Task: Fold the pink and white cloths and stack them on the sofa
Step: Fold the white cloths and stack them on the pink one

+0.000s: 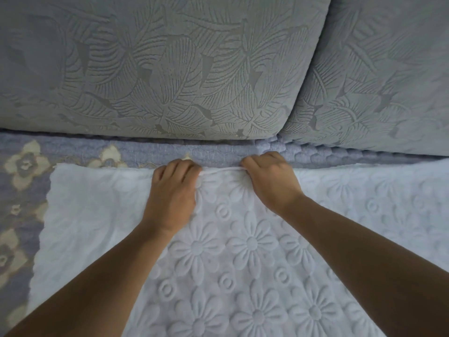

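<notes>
- One white cloth lies spread flat across the sofa seat; I see it quilted with raised daisy-like flowers and small rings, its left edge scalloped and wavy, its right side running out of view; the near part runs out of the bottom of the shot.
- Its far edge lies just short of the back cushions, parallel to them, with a thin white hem standing up between the two hands.
- Two hands are at work, both at that far edge and near each other; the left hand has its fingers curled over the hem, gripping the cloth; the right hand pinches the same hem with its fingers bent under, knuckles up.
- Both bare forearms reach in from the near corners of the shot and lie over the cloth.
- I count one cloth only; it is white.
- Two grey back cushions stand at the far side, embossed with a leaf pattern, meeting in a seam right of centre.
- One lavender seat cover with cream flower motifs shows under the cloth, bare on the left and in a strip along the far edge.
</notes>
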`<state>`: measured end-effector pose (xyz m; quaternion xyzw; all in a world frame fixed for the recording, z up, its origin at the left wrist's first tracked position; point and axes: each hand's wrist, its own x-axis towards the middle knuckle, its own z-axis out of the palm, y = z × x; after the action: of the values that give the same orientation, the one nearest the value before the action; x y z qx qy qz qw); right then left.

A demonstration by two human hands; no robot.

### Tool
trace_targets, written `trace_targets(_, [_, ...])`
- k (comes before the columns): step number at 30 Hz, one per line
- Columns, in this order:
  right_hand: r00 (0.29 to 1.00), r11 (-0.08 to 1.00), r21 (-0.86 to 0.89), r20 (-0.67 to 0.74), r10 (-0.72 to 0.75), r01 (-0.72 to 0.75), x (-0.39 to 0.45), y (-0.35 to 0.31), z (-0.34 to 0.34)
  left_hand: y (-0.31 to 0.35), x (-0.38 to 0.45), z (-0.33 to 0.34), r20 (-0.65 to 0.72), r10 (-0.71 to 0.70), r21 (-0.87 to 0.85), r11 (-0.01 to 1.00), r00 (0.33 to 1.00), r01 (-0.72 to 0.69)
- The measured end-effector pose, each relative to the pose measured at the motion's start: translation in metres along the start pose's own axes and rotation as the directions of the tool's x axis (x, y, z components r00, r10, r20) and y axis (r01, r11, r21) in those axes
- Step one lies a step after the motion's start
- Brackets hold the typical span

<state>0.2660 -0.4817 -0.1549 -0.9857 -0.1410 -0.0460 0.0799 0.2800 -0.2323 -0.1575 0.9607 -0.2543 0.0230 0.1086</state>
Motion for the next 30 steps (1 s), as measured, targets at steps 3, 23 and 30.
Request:
trace_targets(3, [0.999, 0.998, -0.058, -0.018, -0.04, 0.039, -0.001, 0.013, -0.002, -0.002, -0.002, 0.004, -0.056, -0.009, -0.06, 0.998, 0.998, 0.006])
trace_targets(23, [0.979, 0.982, -0.026, -0.096, 0.182, -0.185, -0.14, 0.217, -0.051, 0.289, 0.082, 0.042, 0.029, 0.148, -0.042, 0.988, 0.989, -0.146])
trace_targets(30, [0.995, 0.998, -0.043, 0.085, 0.052, -0.048, -0.144, 0.254, -0.063, 0.303, 0.124, 0.047, 0.091, 0.23, 0.13, 0.962, 0.969, -0.24])
